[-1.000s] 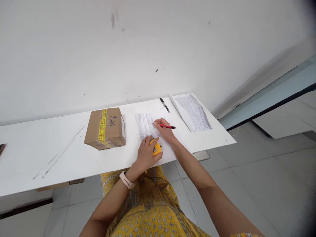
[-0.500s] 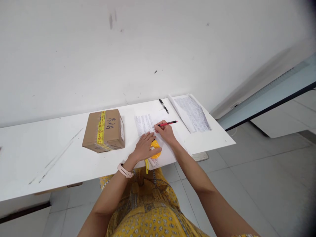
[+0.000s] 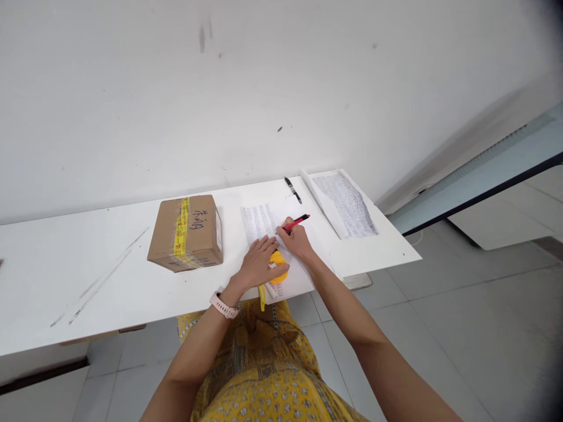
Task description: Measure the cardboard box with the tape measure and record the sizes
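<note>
My right hand [image 3: 295, 240] is closed round a red pen with a black end [image 3: 298, 223], its tip low over a written sheet of paper [image 3: 255, 218]. Beside it, my left hand [image 3: 255, 262] presses on the sheet with its fingers fairly straight. Its thumb lies across an orange-yellow tape measure [image 3: 277, 257], holding it against the paper. A short yellow strip of blade [image 3: 263, 298] sticks out below that hand, over the table's front edge. The pen tip is too small to make out clearly.
A taped cardboard box [image 3: 187, 234] stands left of the paper on the white table [image 3: 109, 258]. At the back lies a black pen [image 3: 292, 190]. Densely written pages [image 3: 345, 202] lie to the right, near the table's end. A white wall [image 3: 246, 105] rises behind.
The red pen has tilted and shifted slightly left and up in my right hand, which has moved a little. My left hand stays on the tape measure. The view has shifted slightly.
</note>
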{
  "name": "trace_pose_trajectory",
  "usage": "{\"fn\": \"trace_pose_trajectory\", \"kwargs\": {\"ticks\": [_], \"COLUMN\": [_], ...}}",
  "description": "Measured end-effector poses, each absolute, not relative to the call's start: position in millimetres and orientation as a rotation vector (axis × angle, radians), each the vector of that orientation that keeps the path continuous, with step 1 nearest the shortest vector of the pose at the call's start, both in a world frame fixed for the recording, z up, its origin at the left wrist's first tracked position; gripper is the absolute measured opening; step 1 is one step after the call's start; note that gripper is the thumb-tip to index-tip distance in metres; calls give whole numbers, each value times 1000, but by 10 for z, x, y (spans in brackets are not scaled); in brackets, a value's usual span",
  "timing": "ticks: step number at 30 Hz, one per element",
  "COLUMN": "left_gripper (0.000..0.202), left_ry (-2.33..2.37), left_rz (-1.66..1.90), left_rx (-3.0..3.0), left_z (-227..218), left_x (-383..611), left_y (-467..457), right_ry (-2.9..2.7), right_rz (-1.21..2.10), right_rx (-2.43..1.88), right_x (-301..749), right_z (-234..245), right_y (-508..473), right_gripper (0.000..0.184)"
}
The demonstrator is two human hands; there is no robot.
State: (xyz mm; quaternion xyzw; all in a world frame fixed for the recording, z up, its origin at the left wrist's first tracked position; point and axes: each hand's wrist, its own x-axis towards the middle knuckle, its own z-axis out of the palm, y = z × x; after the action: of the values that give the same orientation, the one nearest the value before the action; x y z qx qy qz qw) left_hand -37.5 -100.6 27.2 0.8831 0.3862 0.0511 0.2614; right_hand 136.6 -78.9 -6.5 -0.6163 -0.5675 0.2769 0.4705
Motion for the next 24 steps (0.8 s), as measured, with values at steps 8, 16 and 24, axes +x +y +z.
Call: {"fn": "trace_pose_trajectory", "kwargs": {"ticks": [8,16,24], "left_gripper": [72,72,71], "left_ry": [1044,1040,1035], "left_rz": [144,150,165], "left_rx": [2386,2386,2380], "left_z": [259,260,242], "left_x": [-379,-377,-386], "left_y": [-1004,-1006,-1006], "right_ry": [-1401,-1414,-1434], "right_rz": [667,674,675], "right_rx": [-1539,-1534,-1550], "right_x": [1361,1359,1361], "right_z": [-54,-56,-58], "right_y": [-788,-786,-783], "right_gripper": [21,22,20]}}
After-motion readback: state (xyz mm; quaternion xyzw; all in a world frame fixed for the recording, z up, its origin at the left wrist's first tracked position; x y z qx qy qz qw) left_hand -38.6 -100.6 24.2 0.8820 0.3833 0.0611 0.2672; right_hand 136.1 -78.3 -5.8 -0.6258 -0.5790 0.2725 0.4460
